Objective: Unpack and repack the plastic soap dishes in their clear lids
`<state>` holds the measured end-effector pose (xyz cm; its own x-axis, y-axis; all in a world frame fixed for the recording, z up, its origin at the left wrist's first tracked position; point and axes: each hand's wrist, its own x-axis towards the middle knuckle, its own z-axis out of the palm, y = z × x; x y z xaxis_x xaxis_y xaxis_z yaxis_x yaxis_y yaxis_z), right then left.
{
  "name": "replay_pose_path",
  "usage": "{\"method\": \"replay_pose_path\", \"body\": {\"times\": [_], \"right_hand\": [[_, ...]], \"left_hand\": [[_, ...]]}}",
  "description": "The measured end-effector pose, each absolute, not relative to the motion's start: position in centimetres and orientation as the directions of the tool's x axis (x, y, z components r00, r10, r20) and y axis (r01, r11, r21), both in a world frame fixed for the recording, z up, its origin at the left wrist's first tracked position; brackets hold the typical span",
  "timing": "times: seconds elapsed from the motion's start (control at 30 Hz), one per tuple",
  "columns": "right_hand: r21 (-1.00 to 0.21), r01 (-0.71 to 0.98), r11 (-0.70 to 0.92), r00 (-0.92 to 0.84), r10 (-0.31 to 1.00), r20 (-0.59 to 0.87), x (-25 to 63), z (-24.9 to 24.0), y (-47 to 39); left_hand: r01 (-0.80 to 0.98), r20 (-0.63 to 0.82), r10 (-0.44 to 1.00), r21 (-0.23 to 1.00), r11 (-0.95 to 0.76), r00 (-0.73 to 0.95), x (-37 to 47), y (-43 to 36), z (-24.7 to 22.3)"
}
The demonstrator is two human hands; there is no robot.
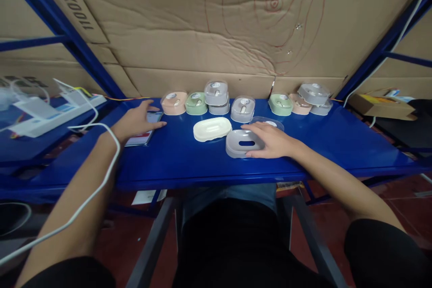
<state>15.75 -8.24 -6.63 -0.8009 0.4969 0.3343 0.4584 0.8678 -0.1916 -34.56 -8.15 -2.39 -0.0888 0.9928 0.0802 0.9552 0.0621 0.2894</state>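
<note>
While the right hand (pixel 270 140) rests flat, ungripping, on the grey soap dish (pixel 241 143), its rigid plastic looks light, slick; grip the rim at three and nine o'clock.

Brightness: dim overall, with a cool blue cast.
Light source: from above and in front; the blue shelf (pixel 189 157) shows a soft sheen on its surface.
Shadows: soft ones lie under the right hand (pixel 270 140) and the left hand (pixel 137 121); the floor below is dark.
Glare: small bright spots on the clear lids (pixel 216 86).
Distortion: strong wide-angle bending; the blue posts (pixel 60 27) lean outward.
Focus: the centre is fairly sharp, while the left edge and near forearms are blurred.
</note>
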Motion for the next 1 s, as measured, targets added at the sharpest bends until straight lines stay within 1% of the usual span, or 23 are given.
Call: {"method": "replay_pose_path", "body": {"times": [0.07,0.13,0.3,0.5,0.63,0.73,0.9,1.0], "right_hand": [[-0.194,0.45,0.872,-0.804,0.49,0.337,15.8,-6.6,-8.2],[-0.198,0.447,0.873,-0.807,0.488,0.333,15.7,-6.6,-8.2],[-0.193,0.467,0.863,-0.803,0.505,0.318,15.6,-6.5,-8.4],[-0.201,0.456,0.867,-0.803,0.498,0.326,15.6,-6.5,-8.3],[-0.213,0.468,0.858,-0.801,0.513,0.308,15.6,-6.4,-8.3],[-0.207,0.47,0.858,-0.801,0.514,0.309,15.5,-6.3,-8.5],[-0.187,0.466,0.865,-0.802,0.502,0.323,15.6,-6.3,-8.5],[-0.181,0.462,0.868,-0.804,0.496,0.328,15.6,-6.4,-8.5]], "left_hand": [[0.969,0.1,0.993,0.242,0.043,-0.069,-34.5,-8.6,-2.4],[0.974,0.11,0.992,0.223,0.035,-0.06,-34.3,-8.8,-2.4],[0.971,0.07,0.992,0.222,0.09,-0.108,-33.9,-8.8,-2.2],[0.961,0.069,0.986,0.247,0.127,-0.149,-34.0,-8.6,-2.5],[0.966,0.055,0.992,0.239,0.094,-0.111,-34.0,-8.9,-2.3],[0.966,0.094,0.993,0.257,0.041,-0.067,-34.3,-8.8,-2.4],[0.962,0.13,0.987,0.268,0.053,-0.091,-35.2,-7.8,-3.7],[0.961,0.167,0.983,0.274,0.029,-0.077,-35.8,-7.3,-4.4]]}}
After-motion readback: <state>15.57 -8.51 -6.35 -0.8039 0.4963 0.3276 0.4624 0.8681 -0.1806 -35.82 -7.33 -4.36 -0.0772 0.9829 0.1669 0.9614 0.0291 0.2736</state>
